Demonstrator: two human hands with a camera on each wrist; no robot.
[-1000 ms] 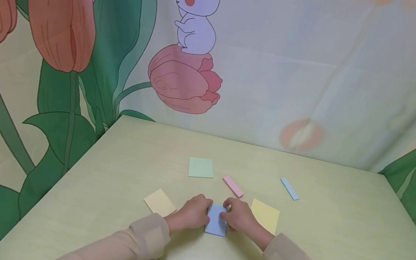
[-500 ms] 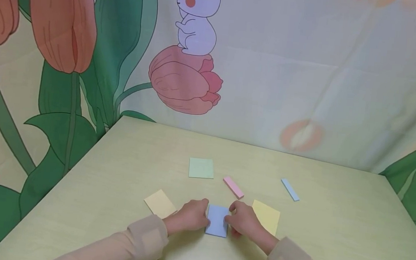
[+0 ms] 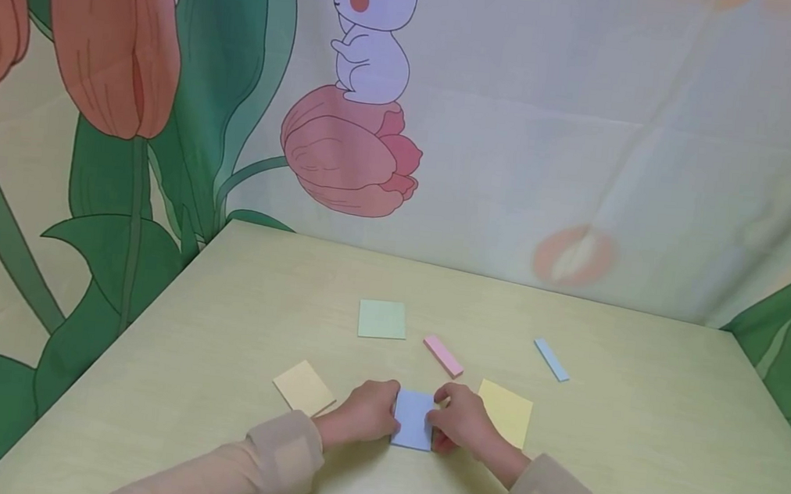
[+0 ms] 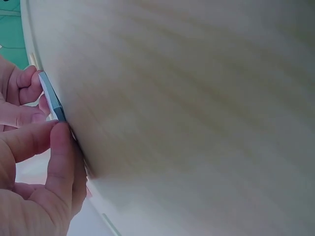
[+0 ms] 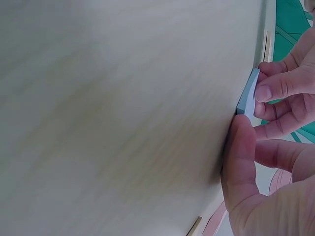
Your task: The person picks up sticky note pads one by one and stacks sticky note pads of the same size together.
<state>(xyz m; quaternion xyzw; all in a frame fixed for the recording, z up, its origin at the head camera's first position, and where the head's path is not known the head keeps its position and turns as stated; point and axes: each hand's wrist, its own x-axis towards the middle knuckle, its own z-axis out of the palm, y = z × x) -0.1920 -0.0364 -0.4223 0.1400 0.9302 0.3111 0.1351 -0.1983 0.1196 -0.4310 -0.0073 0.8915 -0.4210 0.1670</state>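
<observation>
A blue sticky note pad [image 3: 412, 421] lies low over the front middle of the table, one hand at each side. My left hand [image 3: 368, 411] pinches its left edge between thumb and curled fingers. From the other side my right hand [image 3: 465, 419] grips the right edge, its thumb near the pad's face. Seen edge-on in the left wrist view, the pad [image 4: 53, 98] is a thin stack between both hands' fingertips. In the right wrist view the pad [image 5: 247, 96] tilts slightly off the tabletop, though its underside is hidden.
A pale orange pad [image 3: 304, 387] lies left of the hands, and a yellow pad [image 3: 508, 412] partly behind the right hand. Farther back are a green pad [image 3: 382, 320], a pink strip pad [image 3: 443, 355] and a light blue strip pad [image 3: 551, 359]. A printed curtain [image 3: 490, 130] hangs behind the table.
My right hand has shifted slightly right, uncovering more of the blue sticky note pad's face. The left hand stays at the left edge. The other pads have not moved.
</observation>
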